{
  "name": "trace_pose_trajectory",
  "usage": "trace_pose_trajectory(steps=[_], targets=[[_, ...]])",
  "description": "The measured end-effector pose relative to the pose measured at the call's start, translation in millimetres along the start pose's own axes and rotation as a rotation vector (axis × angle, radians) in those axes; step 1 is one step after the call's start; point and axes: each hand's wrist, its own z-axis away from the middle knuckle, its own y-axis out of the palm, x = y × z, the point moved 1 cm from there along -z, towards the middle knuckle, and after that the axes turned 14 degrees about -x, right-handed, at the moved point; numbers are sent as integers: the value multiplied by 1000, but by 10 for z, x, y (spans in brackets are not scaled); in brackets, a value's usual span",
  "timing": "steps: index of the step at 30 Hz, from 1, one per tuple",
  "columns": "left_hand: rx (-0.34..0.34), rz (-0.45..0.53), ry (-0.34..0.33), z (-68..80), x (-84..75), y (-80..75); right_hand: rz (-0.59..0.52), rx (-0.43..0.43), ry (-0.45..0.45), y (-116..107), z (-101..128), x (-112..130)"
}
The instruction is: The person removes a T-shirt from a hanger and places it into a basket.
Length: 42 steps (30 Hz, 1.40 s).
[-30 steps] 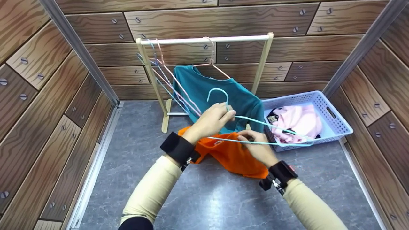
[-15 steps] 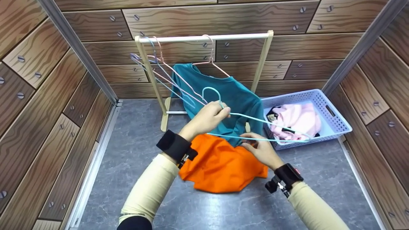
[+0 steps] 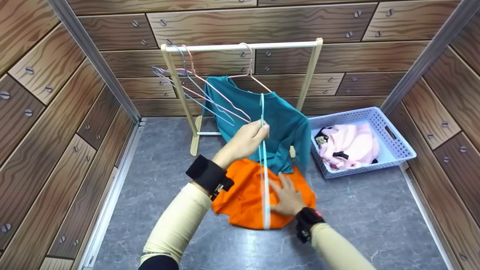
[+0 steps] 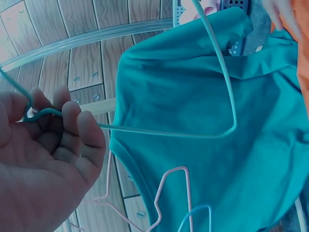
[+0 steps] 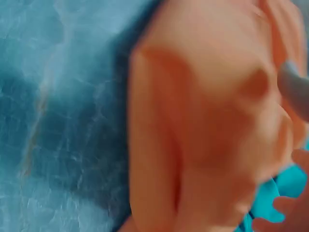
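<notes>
My left hand (image 3: 247,139) grips a light turquoise clothes hanger (image 3: 266,176) just below its hook. The hanger now shows edge-on in the head view, its hook up and its lower end over an orange garment (image 3: 243,198). In the left wrist view the fingers curl round the hanger wire (image 4: 164,133). The orange garment lies crumpled on the floor. Over it, my right hand (image 3: 288,200) has its fingers spread, beside the hanger; I cannot tell whether it touches the cloth. A teal shirt (image 3: 247,107) hangs behind on a pink hanger (image 3: 260,83).
A small wooden clothes rack (image 3: 285,45) stands at the back. Several pink and blue hangers (image 3: 210,88) hang at its left end. To the right is a light blue perforated basket (image 3: 399,152) holding pink cloth (image 3: 356,144). Wood-patterned walls enclose the floor.
The hanger has turned from pointing right across the view to edge-on, pointing down. My right hand has moved off the hanger, left and down, over the orange garment, which earlier dropped to the floor.
</notes>
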Motion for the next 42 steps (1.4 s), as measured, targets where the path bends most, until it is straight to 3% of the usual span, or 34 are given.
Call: trace_pose_trajectory(steps=[2, 4, 8, 13, 20, 27, 30, 36, 42], targets=[[-7, 23, 13, 4, -1, -5, 67, 73, 15, 166, 20, 18], [-11, 43, 23, 6, -1, -21, 137, 91, 11, 302, 51, 21], [-16, 60, 40, 3, -3, -97, 210, -5, -29, 420, 99, -13], [-50, 66, 36, 5, -9, -289, 169, -75, -92, 318, 91, -133], [-31, 89, 0, 69, 33, -575, 156, -44, 21, 116, 56, -329], [-4, 66, -73, 135, 154, -745, 192, -19, 31, 81, 83, -337], [-44, 6, -106, 135, 229, -861, 191, 13, 51, 51, 71, -279], [-187, -172, -151, 38, 434, -1161, 224, 135, 91, 30, -10, -33], [-306, -268, -173, -102, 620, -1358, 291, 47, -35, 9, 16, 372]])
